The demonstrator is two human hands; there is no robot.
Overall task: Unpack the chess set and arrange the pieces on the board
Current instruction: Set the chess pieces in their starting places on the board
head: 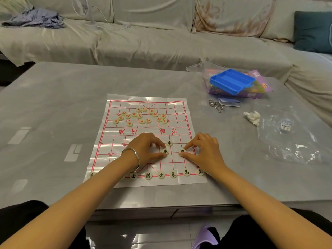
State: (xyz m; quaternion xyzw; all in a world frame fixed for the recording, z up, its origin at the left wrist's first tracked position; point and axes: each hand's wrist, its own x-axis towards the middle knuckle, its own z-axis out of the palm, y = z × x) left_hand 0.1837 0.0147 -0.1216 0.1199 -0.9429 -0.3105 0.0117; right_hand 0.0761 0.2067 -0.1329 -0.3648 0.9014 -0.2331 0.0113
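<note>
From the head camera, a plastic board (145,141) printed with red lines lies flat on the grey surface (53,97). At the board's far half, red-marked pieces (140,115) lie in a loose scatter. Along the board's near edge, black-marked pieces (161,175) stand in a row. Near the board's middle, the left hand (145,148) has its grip narrowed on a black-marked disc (165,151), thumb and forefinger touching it. Just beside, the right hand (204,150) pinches another disc (182,151). A third disc (169,143) sits free between them. Beyond the board's far right corner rests a blue tray (231,81).
</note>
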